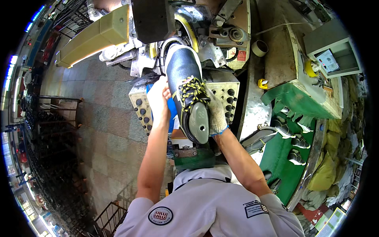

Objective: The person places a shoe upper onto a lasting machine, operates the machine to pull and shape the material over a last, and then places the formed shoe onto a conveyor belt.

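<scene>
Between a gloved right grip (216, 114) clasping its heel end and a bare left grip (160, 94) curled alongside, whether pinching unclear, a shoe (182, 65) points toe-first at a machine (154, 21). Uneven pressure could skew the toe or catch bare fingertips. Smooth dark upper, speckled cord laces (191, 91), hard rounded plate (198, 120); stone-like floor tiles (112, 102) beyond.

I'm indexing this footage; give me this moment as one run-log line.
shoe: toe end at machine | left hand: bare, at shoe's left side | right hand: gloved, holding shoe's right side
</scene>
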Motion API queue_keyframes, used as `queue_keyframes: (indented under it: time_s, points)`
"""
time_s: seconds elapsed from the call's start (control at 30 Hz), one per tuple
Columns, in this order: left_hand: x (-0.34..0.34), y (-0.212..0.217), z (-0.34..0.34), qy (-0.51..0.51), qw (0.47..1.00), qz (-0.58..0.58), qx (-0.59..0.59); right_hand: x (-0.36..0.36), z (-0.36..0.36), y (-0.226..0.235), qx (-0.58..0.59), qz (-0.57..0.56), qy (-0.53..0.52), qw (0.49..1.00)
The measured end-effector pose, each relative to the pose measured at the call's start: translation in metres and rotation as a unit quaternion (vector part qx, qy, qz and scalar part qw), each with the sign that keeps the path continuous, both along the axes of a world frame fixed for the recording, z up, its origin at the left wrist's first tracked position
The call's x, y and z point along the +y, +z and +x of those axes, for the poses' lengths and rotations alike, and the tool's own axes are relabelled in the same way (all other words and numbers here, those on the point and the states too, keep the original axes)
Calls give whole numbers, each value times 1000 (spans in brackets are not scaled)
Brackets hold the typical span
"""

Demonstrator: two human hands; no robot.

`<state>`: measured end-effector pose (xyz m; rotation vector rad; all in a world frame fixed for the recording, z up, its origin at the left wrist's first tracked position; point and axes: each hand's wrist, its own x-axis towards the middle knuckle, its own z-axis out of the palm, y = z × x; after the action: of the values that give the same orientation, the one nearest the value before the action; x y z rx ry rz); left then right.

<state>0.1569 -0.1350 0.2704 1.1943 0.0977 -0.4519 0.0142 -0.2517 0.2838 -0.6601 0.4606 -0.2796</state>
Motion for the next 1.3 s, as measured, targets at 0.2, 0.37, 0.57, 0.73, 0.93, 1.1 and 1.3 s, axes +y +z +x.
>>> queue_keyframes:
  time_s: [0.2,0.37,0.57,0.73,0.93,1.1,1.3]
  points:
    - [7,7,-12,-3,999,-40,-9,7,37,7,3,-25,-59,998]
    - [9,-14,6,-15,998,-56,28,14,58,-13,25,-62,-93,993]
    - [14,12,-8,-1,998,51,42,23,56,5,26,-74,-100,992]
    - [3,26,-2,-54,993,83,62,17,63,-3,30,-58,-112,992]
    - [-1,6,-23,-74,981,-31,178,11,55,-9,67,-206,-95,972]
    - [9,11,-13,-130,980,-17,150,16,55,6,53,-143,-100,983]
    - [10,19,-11,-126,983,-4,135,18,59,9,38,-146,-100,983]
